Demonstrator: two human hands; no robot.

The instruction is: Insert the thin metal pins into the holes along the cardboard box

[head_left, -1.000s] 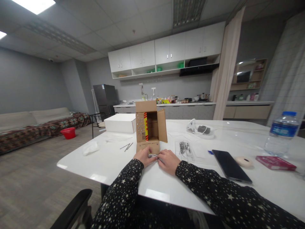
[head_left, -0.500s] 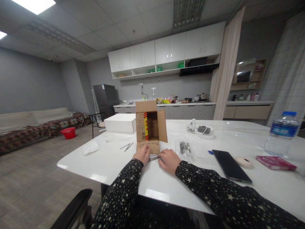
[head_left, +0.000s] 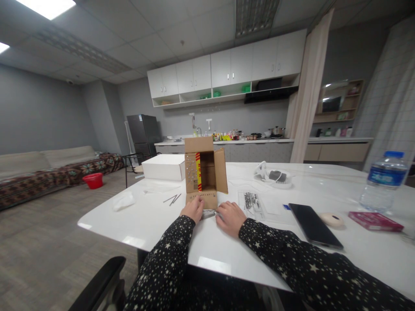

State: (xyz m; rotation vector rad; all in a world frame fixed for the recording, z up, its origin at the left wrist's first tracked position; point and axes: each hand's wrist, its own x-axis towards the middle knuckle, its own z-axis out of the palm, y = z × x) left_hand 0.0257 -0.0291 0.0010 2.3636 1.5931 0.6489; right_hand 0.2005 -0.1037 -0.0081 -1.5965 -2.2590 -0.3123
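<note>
Both my hands rest on the white table (head_left: 155, 224) just in front of an open cardboard box (head_left: 204, 170) lying on its side, its front flap studded with small pins. My left hand (head_left: 193, 209) and my right hand (head_left: 229, 217) have their fingers curled around a small bundle of thin metal pins (head_left: 208, 213) held between them. A clear bag of more pins (head_left: 251, 201) lies just right of my right hand. Two loose pins (head_left: 172, 199) lie left of the box.
A white box (head_left: 164, 167), crumpled tissue (head_left: 123, 201), a white headset (head_left: 274, 176), a black phone (head_left: 314, 225), a round beige object (head_left: 331, 219), a red packet (head_left: 374, 220) and a water bottle (head_left: 382, 180) sit on the table. A black chair arm (head_left: 99, 285) is below left.
My left hand has shifted slightly forward toward the box flap; the pin bundle between my hands shows a little more. Nothing else moved.
</note>
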